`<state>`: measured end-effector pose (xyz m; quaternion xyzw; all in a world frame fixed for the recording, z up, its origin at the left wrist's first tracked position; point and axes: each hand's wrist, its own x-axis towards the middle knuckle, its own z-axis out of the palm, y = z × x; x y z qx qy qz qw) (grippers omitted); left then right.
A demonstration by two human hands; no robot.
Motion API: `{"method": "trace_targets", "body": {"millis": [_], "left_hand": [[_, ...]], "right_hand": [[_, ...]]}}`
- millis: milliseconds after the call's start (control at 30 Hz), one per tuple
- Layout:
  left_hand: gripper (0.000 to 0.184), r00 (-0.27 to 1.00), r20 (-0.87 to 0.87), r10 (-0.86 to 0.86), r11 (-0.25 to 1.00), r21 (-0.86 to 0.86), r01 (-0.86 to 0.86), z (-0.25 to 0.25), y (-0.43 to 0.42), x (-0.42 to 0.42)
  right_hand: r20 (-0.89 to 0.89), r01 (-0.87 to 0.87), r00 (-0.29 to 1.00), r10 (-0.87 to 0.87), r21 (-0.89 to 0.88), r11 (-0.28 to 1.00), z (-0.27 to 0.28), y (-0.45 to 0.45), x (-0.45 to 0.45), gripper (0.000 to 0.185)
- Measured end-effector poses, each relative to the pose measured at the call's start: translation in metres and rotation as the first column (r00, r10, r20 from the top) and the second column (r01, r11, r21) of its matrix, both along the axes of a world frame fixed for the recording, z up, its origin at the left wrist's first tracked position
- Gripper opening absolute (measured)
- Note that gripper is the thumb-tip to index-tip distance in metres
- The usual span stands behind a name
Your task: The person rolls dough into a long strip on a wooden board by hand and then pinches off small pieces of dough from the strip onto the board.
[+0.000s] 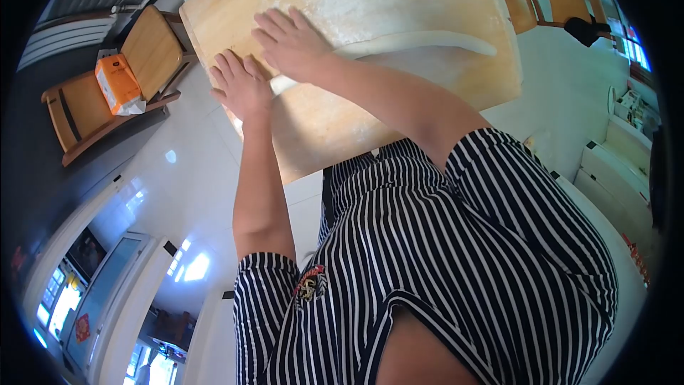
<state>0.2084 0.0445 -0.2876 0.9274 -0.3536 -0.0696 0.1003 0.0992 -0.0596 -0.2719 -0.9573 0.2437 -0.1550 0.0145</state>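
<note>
Across floury surface [320, 135], I see long dough rope [399, 41], already shaped, uncut where visible; what remains, I can't judge. Right hand [296, 44] open, palm down over dough; left hand [244, 87] likewise flat, at rope's hidden end. Palm contact unclear; surface's far edge cut off.

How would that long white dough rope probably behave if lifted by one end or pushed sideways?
Probably floppy: the long white dough rope is slender and curves gently, so lifting one end might make it sag. It may roll when pushed, since its body looks rounded. Sticking seems less likely where white powder dusts the pale wooden board.
</note>
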Motion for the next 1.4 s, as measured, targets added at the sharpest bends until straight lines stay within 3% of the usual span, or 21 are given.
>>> {"method": "trace_targets", "body": {"millis": [100,133,167,233,267,367,433,467,567,667,700,767,833,900,933,1000,1067,1167,1233,1300,1400], "left_hand": [[0.058,0.974,-0.051,-0.219,0.975,0.02,0.221,0.017,0.044,-0.037],[0.058,0.953,-0.071,-0.296,0.955,-0.011,0.296,0.022,0.069,-0.056],[0.058,0.926,-0.087,-0.367,0.93,-0.042,0.365,0.022,0.099,-0.075],[0.063,0.88,-0.133,-0.455,0.887,0.022,0.462,0.014,0.161,-0.103],[0.063,0.85,-0.177,-0.497,0.851,0.091,0.517,0.015,0.188,-0.112],[0.061,0.833,-0.246,-0.495,0.829,0.151,0.538,0.018,0.181,-0.091],[0.059,0.923,-0.048,-0.383,0.924,-0.038,0.381,0.014,0.121,-0.058],[0.059,0.962,-0.061,-0.266,0.962,-0.076,0.261,0.01,0.093,-0.041],[0.062,0.99,-0.096,0.108,0.989,-0.089,-0.117,0.009,0.02,0.007],[0.062,0.991,-0.079,0.107,0.992,-0.064,-0.112,0.007,0.015,0.009],[0.06,0.996,-0.072,0.047,0.998,-0.046,-0.051,0.015,0.025,-0.005],[0.058,0.992,-0.033,-0.12,0.991,-0.061,0.118,0.012,0.07,-0.035],[0.059,0.964,-0.05,-0.262,0.964,-0.053,0.259,0.01,0.134,-0.078],[0.06,0.934,-0.071,-0.35,0.923,0.145,0.357,0.014,0.188,-0.109],[0.06,0.935,-0.068,-0.348,0.924,0.144,0.354,0.017,0.192,-0.108],[0.062,0.936,-0.152,-0.319,0.908,0.233,0.347,0.019,0.198,-0.102],[0.062,0.969,-0.135,-0.206,0.974,0.068,0.217,0.012,0.158,-0.068],[0.059,0.997,-0.079,0.02,1.0,-0.02,-0.021,0.004,0.077,-0.007],[0.062,1.0,-0.012,-0.012,0.996,0.094,0.013,0.014,0.037,0.019],[0.062,0.999,0.002,-0.044,0.999,0.027,0.044,0.0,0.034,0.017],[0.06,0.985,-0.044,-0.165,0.986,-0.035,0.163,0.013,0.061,-0.016]], "right_hand": [[-0.282,-0.283,0.915,0.289,0.065,0.957,0.02,0.02,-0.033,0.043],[-0.157,-0.317,0.924,0.35,0.198,0.927,0.018,0.037,-0.051,0.04],[-0.29,-0.397,0.858,0.425,0.151,0.905,0.021,0.05,-0.076,0.046],[-0.236,-0.574,0.779,0.58,0.104,0.813,0.022,0.07,-0.123,0.053],[-0.05,-0.589,0.757,0.652,0.378,0.714,0.002,0.083,-0.141,0.059],[0.109,-0.601,0.778,0.619,0.42,0.68,0.002,0.074,-0.125,0.059],[-0.298,-0.42,0.847,0.44,0.133,0.898,0.036,0.057,-0.079,0.06],[-0.287,-0.233,0.912,0.294,0.23,0.945,0.024,0.053,-0.048,0.057],[-0.159,0.099,0.983,-0.092,0.035,0.994,0.014,0.029,0.006,0.05],[0.021,-0.096,0.995,0.096,-0.005,0.995,0.009,0.016,0.015,0.046],[0.06,-0.196,0.98,0.19,0.116,0.974,0.011,0.022,0.008,0.043],[-0.256,-0.356,0.844,0.471,0.39,0.849,0.026,0.043,-0.022,0.041],[-0.373,-0.55,0.73,0.572,0.176,0.816,0.03,0.07,-0.072,0.048],[-0.301,-0.729,0.623,0.722,0.113,0.676,0.018,0.091,-0.115,0.06],[-0.042,-0.649,0.731,0.682,0.269,0.712,-0.008,0.11,-0.131,0.065],[-0.204,-0.652,0.666,0.717,0.306,0.694,0.003,0.094,-0.106,0.07],[-0.357,-0.589,0.724,0.59,0.125,0.798,0.028,0.079,-0.072,0.067],[-0.313,-0.27,0.882,0.351,0.274,0.923,0.03,0.06,-0.002,0.058],[-0.211,-0.215,0.939,0.272,0.26,0.942,0.014,0.046,0.016,0.054],[-0.034,-0.117,0.993,0.117,-0.018,0.993,0.0,0.039,0.026,0.045],[-0.206,-0.276,0.937,0.281,0.053,0.96,0.02,0.055,-0.019,0.047]]}}
